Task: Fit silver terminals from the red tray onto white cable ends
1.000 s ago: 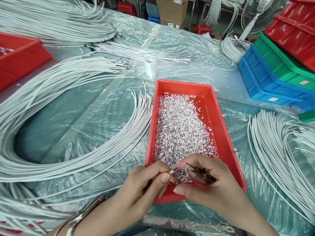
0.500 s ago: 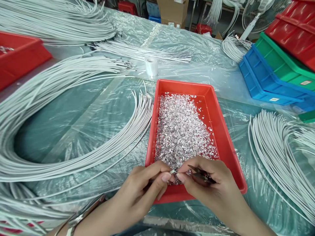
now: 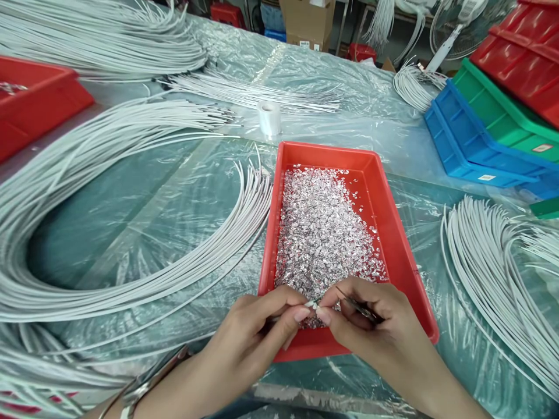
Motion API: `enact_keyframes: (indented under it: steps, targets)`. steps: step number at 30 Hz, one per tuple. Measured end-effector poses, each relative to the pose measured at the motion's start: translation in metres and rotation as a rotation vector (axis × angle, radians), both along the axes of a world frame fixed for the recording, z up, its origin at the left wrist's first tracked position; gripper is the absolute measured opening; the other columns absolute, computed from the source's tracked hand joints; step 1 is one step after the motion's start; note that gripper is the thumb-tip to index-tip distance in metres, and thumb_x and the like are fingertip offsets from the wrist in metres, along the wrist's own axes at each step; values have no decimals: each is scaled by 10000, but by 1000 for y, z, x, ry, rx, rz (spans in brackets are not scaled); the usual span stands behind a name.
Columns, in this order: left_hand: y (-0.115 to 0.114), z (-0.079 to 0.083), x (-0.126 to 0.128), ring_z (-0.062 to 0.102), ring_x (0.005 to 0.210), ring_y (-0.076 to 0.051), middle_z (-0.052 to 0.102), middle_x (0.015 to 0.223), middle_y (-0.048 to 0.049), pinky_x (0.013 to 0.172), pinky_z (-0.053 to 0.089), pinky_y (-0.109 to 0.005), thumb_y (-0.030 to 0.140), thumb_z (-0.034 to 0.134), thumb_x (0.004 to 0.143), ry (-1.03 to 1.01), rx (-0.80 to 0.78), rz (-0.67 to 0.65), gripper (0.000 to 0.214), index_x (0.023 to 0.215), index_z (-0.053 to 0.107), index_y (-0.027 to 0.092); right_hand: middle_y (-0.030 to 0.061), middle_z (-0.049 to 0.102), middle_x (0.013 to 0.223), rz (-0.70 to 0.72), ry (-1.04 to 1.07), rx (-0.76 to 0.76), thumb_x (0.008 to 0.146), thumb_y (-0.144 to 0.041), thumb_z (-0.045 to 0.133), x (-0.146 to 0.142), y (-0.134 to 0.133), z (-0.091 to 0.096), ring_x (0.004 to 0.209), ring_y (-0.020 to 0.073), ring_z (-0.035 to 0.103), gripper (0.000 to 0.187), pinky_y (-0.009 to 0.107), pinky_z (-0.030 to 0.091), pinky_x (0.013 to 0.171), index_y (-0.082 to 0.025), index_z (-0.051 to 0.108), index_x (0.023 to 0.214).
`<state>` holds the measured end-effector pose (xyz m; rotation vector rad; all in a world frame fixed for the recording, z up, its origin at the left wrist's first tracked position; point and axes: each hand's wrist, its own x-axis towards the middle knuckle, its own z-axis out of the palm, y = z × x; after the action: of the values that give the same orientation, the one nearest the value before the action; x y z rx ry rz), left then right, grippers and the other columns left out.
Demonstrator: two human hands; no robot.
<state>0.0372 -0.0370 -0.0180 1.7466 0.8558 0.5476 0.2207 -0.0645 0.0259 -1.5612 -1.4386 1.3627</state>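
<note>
My left hand (image 3: pixel 266 331) is closed, its thumb and forefinger pinching the end of a white cable (image 3: pixel 311 304). Against the tip of that cable, the thumb and forefinger of my right hand (image 3: pixel 371 331) are pressed together. Tucked in the same right hand is a dark, pointed metal tool (image 3: pixel 360 309), like tweezers or snips; the fingers hide much of it. Both hands are over the near end of a red tray (image 3: pixel 404 250), which holds a heap of small silvery foil scraps (image 3: pixel 325 227).
Left of the tray lies a big coil of white cables (image 3: pixel 131 294). Another cable bundle (image 3: pixel 489 262) is on the right. Behind stand a clear tape roll (image 3: pixel 269 119) and stacked blue and green bins (image 3: pixel 489 137). A second red tray (image 3: pixel 43 110) sits far left.
Both hands have shifted slightly right, and the fingertips have come closer together at the cable end. The tool in my right hand has turned a little.
</note>
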Motion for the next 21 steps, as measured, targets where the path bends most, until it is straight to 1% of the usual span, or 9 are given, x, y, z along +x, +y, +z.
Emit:
enact_keyframes:
  steps: [6, 15, 18, 21]
  targets:
    - [0, -1, 1, 440, 526, -75, 517, 621, 56, 506, 355, -173, 232, 449, 956, -8, 17, 15, 172, 864, 589, 194, -81, 287, 532, -4, -11, -12, 833, -237, 559, 1, 0, 0, 467, 84, 202, 157, 215, 216, 409, -197, 572, 682]
    - [-1, 0, 2, 466, 528, -62, 540, 632, 68, 513, 359, -165, 215, 462, 950, -5, 63, 36, 159, 864, 595, 206, -83, 256, 538, 3, -9, -25, 837, -232, 542, 1, 0, 1, 475, 84, 198, 150, 237, 173, 413, -195, 558, 693]
    - [-1, -1, 2, 485, 538, -67, 563, 649, 59, 526, 371, -170, 221, 461, 951, -6, 59, 35, 165, 868, 602, 203, -81, 247, 539, 11, -4, -48, 841, -258, 542, 2, 0, 1, 476, 87, 195, 161, 245, 157, 416, -198, 555, 692]
    - [-1, -3, 3, 496, 558, -75, 579, 670, 46, 540, 383, -177, 234, 460, 952, -1, 48, 48, 173, 858, 600, 194, -76, 286, 546, 15, 42, -95, 829, -247, 544, 2, -1, 3, 484, 86, 217, 146, 236, 184, 425, -197, 548, 693]
